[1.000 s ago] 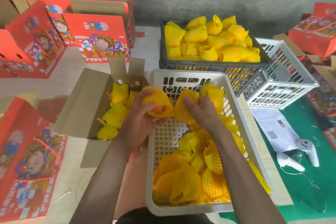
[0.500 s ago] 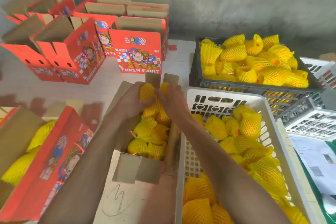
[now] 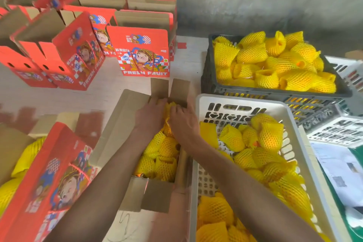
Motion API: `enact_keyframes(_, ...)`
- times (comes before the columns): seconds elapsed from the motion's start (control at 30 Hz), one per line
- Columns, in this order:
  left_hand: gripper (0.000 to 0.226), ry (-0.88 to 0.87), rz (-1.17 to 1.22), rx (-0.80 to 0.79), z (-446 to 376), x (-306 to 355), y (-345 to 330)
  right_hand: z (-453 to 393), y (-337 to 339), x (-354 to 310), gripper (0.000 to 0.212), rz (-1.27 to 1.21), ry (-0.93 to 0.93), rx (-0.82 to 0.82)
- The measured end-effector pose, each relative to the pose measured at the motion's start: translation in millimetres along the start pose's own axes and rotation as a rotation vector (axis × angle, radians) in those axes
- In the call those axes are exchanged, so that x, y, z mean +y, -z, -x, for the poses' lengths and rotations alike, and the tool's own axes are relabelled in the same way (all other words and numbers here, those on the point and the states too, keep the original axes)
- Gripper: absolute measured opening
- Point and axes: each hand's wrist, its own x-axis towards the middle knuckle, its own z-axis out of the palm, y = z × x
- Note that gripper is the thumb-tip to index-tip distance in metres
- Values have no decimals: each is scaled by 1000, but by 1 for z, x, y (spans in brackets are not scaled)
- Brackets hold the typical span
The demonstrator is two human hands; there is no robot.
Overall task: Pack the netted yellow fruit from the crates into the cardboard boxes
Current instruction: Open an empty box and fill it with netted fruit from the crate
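1. My fingers (image 3: 157, 104) on my left hand (image 3: 150, 117) curl round a netted yellow fruit (image 3: 170, 106) at the far end of the open cardboard box (image 3: 119, 129); my right hand (image 3: 183, 122) pinches the same fruit from the other side; both hands are close together, touching the fruit.
2. The box lies flat on the table (image 3: 121, 92) with its flaps open; more netted fruit (image 3: 161, 155) fills it, under my arms.
3. Just to the right of the box stands a white crate (image 3: 294, 124); it touches the box and holds a lot of yellow fruit in nets (image 3: 271, 137).
4. Behind the white crate is a dark crate (image 3: 208, 76), piled high with more netted fruit (image 3: 275, 63).
5. On my left is a red box (image 3: 53, 182) with a cartoon picture; yellow fruit (image 3: 25, 159) shows inside it.
6. Far back on the table stand many red boxes (image 3: 143, 53) that say FRESH FRUIT; their tops are open.
7. At the right edge are white papers (image 3: 337, 167) and another white crate (image 3: 339, 133).
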Motion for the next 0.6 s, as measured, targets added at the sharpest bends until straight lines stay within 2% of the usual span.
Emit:
enact_keyframes(0.07,59,2,-13,-27,-2,1,3,-7,2,-3,11,38,-49,-85)
enact_keyframes(0.17,71,-23,27,-65,6,4,10,-17,5,-7,28,-83,-124,-130)
enact_keyframes(0.23,71,-62,106,-64,18,12,14,-15,10,-2,32,-68,-63,-112)
enact_keyframes(0.33,50,-87,320,75,42,28,20,6,21,20,29,-310,-88,65)
enact_keyframes(0.4,36,-100,454,178,63,47,20,29,21,39,21,-494,-212,303)
enact_keyframes(0.43,28,-138,501,228,74,59,19,42,17,50,19,-538,-285,376)
enact_keyframes(0.47,20,-190,536,273,85,73,15,55,12,60,20,-552,-352,361)
enact_keyframes(0.5,14,-243,554,298,96,87,9,66,5,72,23,-547,-421,240)
enact_keyframes(0.6,12,-371,558,245,118,122,-11,100,-27,95,41,-388,-545,-370)
